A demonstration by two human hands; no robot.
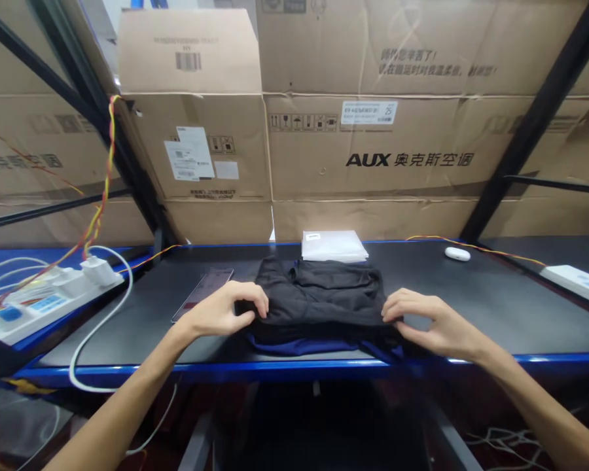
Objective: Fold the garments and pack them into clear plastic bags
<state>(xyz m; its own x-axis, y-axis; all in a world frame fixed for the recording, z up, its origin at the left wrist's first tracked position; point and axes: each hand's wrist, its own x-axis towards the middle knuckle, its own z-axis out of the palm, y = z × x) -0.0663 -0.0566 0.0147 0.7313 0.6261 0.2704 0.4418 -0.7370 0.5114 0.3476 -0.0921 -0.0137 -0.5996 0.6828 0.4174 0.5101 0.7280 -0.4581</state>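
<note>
A folded black garment (324, 294) lies at the middle of the dark tabletop, its exact kind hard to make out. Dark blue cloth (299, 345) shows beneath it along the front edge. My left hand (230, 307) pinches the garment's left side between thumb and fingers. On the opposite side, my right hand (425, 320) grips the right front corner the same way. Just behind the garment rests a white packet (332, 246). A phone (203, 294) lies flat beside my left hand, partly covered by it.
A white power strip (53, 304) with plugs and a looping white cable (127, 294) is at left. Another power strip (579, 282) sits at right, near a small white case (457, 254). Cardboard (373, 176) walls the back; black metal posts (525, 131) flank it.
</note>
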